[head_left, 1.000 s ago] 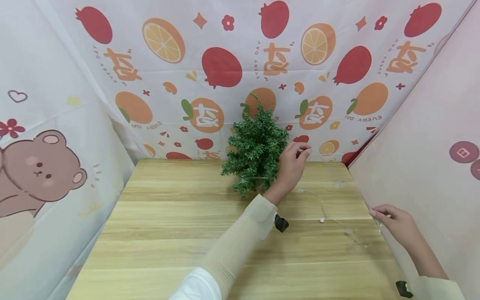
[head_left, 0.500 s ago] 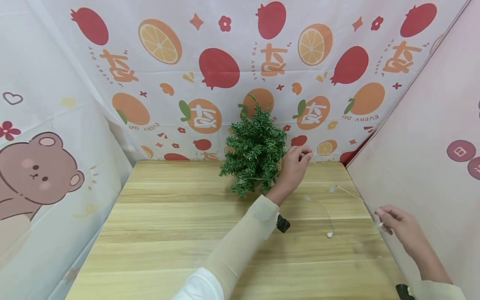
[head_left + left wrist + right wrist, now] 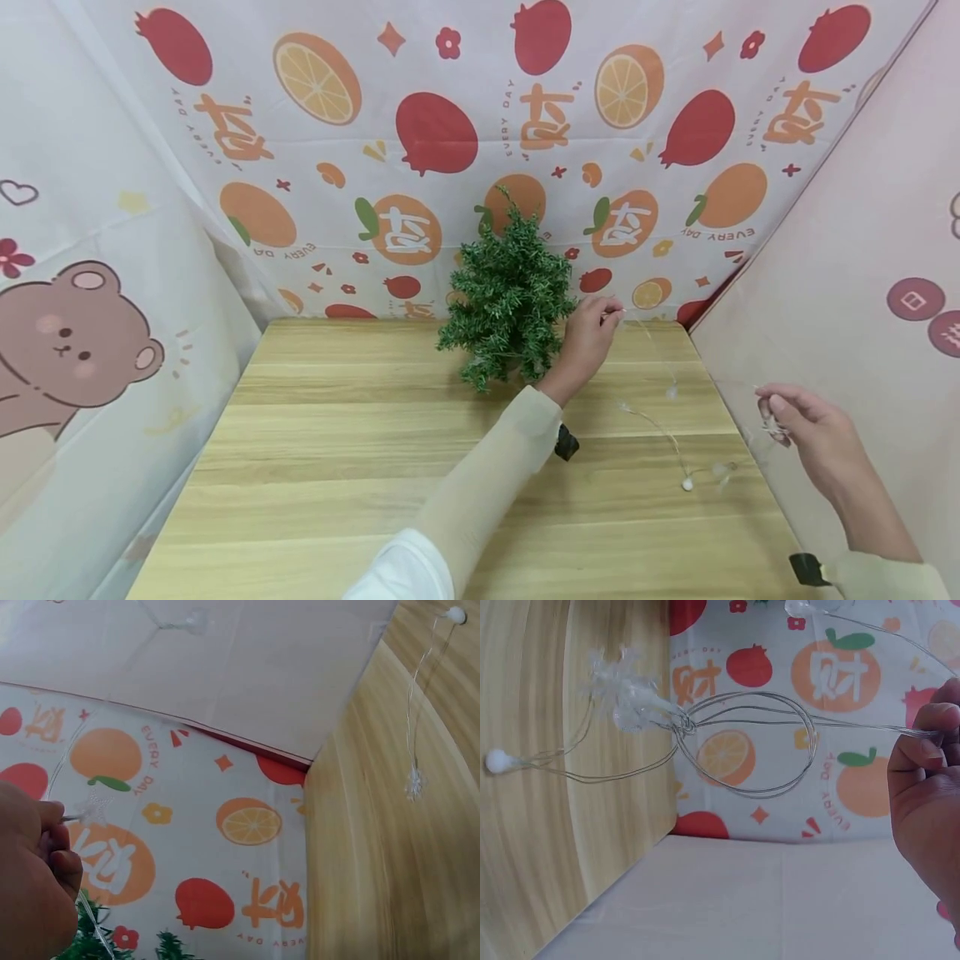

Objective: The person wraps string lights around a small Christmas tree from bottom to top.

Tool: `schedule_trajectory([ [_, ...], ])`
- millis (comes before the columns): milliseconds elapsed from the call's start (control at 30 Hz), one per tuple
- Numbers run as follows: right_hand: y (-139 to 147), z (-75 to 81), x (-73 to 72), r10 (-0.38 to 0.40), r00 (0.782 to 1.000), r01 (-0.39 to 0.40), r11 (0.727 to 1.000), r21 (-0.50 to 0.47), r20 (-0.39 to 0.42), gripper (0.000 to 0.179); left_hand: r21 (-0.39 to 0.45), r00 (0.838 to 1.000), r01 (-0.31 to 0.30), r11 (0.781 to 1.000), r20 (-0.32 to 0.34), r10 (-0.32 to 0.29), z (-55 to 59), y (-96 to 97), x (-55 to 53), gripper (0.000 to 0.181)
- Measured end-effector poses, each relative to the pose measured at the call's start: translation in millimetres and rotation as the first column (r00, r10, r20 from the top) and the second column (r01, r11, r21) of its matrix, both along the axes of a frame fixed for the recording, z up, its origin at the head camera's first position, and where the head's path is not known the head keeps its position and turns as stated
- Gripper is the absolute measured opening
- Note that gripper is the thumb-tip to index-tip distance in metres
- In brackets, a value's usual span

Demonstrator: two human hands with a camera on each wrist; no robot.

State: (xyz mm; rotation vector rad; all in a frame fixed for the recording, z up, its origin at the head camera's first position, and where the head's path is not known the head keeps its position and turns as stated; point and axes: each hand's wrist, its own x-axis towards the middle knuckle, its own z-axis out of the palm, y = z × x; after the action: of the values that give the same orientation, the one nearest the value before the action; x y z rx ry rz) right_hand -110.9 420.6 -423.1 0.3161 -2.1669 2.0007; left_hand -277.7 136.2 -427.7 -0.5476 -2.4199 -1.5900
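A small green artificial tree (image 3: 510,292) stands upright at the back of the table. My left hand (image 3: 588,337) is at its right side, pinching the thin clear wire of a string of fairy lights (image 3: 687,484); a star-shaped clear bulb (image 3: 96,808) sits at those fingertips. Farther right, my right hand (image 3: 817,442) pinches the same kind of wire between thumb and fingers. In the right wrist view, a loose wire loop hangs from it with a cluster of clear bulbs (image 3: 634,694) and a white ball bulb (image 3: 499,760). Wire also spans between the hands.
The wooden table (image 3: 337,467) ends at a fruit-printed cloth (image 3: 442,75) behind and a pale cloth (image 3: 840,292) on the right. Another cloth with a bear print (image 3: 82,333) hangs on the left. Wrist-worn black cameras (image 3: 808,569) sit at both cuffs.
The right hand has risen slightly and turned, and the wire between the hands has lifted. The hanging ball bulb has shifted right and nearer. The left hand has barely moved.
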Motion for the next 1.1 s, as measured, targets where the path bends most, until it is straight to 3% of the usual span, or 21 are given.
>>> schedule_trajectory([
  [167,-12.6,8.1,-1.5,-0.100,0.995,0.099,0.994,0.046,0.011,0.020,-0.112,1.000,-0.017,0.994,0.003,0.017,-4.6,3.4,-5.0,0.014],
  [333,-27.1,18.1,-7.0,-0.144,0.990,0.144,0.989,-0.016,-0.004,0.015,-0.278,0.999,-0.012,0.960,-0.034,0.002,-15.0,6.1,-9.1,0.016],
  [600,-39.9,34.8,-14.2,-0.212,0.977,0.212,0.975,-0.067,0.016,0.010,-0.336,0.997,0.006,0.942,-0.071,-0.032,-29.0,8.9,-9.6,0.017],
  [867,-47.7,40.0,-26.2,-0.248,0.966,0.257,0.956,-0.139,0.078,0.007,-0.274,0.997,0.058,0.960,-0.027,-0.068,-18.7,10.1,-0.7,0.021],
  [1100,-56.4,43.2,-34.2,-0.268,0.958,0.276,0.958,-0.074,0.107,0.007,-0.084,0.982,0.188,0.979,0.028,-0.186,10.8,14.1,10.7,0.024],
])
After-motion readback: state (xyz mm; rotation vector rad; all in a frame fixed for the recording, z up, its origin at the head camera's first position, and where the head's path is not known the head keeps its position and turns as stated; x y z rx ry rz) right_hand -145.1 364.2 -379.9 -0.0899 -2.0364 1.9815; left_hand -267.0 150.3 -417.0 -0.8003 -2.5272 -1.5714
